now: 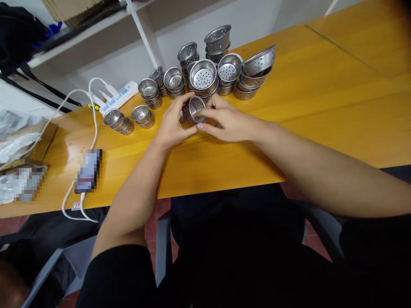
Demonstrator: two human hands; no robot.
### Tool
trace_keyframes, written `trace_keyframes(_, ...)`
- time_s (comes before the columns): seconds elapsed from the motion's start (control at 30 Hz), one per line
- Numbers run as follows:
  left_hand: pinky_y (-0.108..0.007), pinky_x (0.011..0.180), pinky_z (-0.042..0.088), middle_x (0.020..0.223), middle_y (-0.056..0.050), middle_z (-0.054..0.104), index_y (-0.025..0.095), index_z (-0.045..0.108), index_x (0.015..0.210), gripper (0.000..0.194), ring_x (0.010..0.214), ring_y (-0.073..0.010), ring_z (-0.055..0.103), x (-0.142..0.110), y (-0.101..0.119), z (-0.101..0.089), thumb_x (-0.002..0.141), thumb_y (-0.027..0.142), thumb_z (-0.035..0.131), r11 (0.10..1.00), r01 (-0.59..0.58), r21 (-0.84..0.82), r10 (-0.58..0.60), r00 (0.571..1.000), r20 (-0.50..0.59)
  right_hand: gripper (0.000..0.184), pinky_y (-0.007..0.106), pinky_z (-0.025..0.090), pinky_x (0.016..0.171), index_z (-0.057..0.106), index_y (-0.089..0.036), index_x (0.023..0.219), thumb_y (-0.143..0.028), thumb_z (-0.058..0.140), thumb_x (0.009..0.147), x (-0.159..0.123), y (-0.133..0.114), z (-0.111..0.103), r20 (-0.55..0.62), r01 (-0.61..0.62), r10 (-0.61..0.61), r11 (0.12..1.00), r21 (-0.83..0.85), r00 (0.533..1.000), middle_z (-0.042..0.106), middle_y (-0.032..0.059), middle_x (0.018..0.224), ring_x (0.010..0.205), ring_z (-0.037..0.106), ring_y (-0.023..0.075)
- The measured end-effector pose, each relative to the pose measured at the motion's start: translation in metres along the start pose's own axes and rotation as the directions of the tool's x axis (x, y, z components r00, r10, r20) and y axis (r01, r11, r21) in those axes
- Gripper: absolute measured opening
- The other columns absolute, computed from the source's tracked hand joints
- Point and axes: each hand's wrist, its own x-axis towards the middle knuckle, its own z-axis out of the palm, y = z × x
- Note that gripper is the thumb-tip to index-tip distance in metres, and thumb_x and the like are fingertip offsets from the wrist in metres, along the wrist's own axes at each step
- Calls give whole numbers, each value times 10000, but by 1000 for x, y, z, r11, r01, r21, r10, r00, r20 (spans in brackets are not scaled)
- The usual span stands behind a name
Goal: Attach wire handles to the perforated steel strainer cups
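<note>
A small perforated metal cup [190,112] is tilted between my two hands near the middle of the table. My left hand [172,124] curves around its left side, thumb below and fingers above. The fingers and thumb of my right hand [228,120] close on the right rim, with a finger reaching over the opening. Just behind them rise stacks of similar perforated cups; the nearest stack [203,77] has a wider cup on top. Two shorter stacks stand to the left, one of them a small stack [143,115].
A white power strip [120,98] with cables lies at the back left. A phone [88,171] on a cable rests near the front edge. Clear plastic bags [16,145] lie far left. A leaning cup [259,61] tops the rightmost stack. Another person sits at the lower left.
</note>
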Motion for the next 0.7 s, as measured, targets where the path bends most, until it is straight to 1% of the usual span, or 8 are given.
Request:
trace_keyframes(0.1,-694,1514,470,1736,-107,694,333,657,1599,1000,1746,-480,578,3,2,-3,848,916,968,999,36,-21,-36,999,-10,539,612,515,1285,812,-288,1428,-724,640,1162,0,0,-2,3,-29,29,1000,1,1000,649,170,1410,1379,590,413)
trace_keyframes(0.17,-703,1522,453,1725,-112,701,336,673,1588,972,1752,-488,560,4,1,-4,853,889,984,999,29,-16,-29,1000,3,509,626,509,1291,799,-303,1411,-718,664,1150,0,-1,-5,-16,-51,51,999,5,999,664,169,1437,1385,593,423)
trace_keyframes(0.23,-704,1524,445,1723,-113,703,345,672,1595,959,1739,-486,566,4,-1,-5,870,901,962,1000,-1,-4,2,1000,21,485,642,492,1309,793,-306,1376,-718,676,1148,0,-2,-7,-48,-71,71,997,9,996,674,168,1467,1401,601,434)
trace_keyframes(0.37,-689,1535,419,1726,-107,696,353,635,1646,943,1722,-454,583,3,-4,-2,951,957,835,994,-105,43,103,994,48,473,656,481,1323,792,-292,1264,-744,722,1141,2,-3,-8,-109,-71,74,997,30,991,674,163,1489,1448,615,451)
trace_keyframes(0.5,-683,1537,409,1728,-102,686,372,603,1675,927,1716,-438,588,3,-5,1,992,979,761,988,-131,85,123,988,89,465,678,502,1299,796,-293,1223,-746,787,1116,2,0,-9,-109,-79,81,997,27,991,688,166,1454,1448,625,466)
trace_keyframes(0.6,-674,1533,414,1730,-114,679,368,601,1679,923,1709,-441,589,4,-4,0,999,971,759,987,-137,83,128,986,109,454,685,507,1299,798,-301,1212,-745,780,1122,2,1,-9,-103,-88,89,996,15,991,697,162,1439,1442,629,466)
trace_keyframes(0.7,-684,1537,402,1722,-127,681,351,632,1654,969,1714,-473,574,5,-3,-4,937,968,843,993,-106,49,101,991,85,418,698,496,1319,812,-306,1254,-705,762,1141,1,0,-9,-117,-83,83,997,6,990,699,173,1436,1442,626,470)
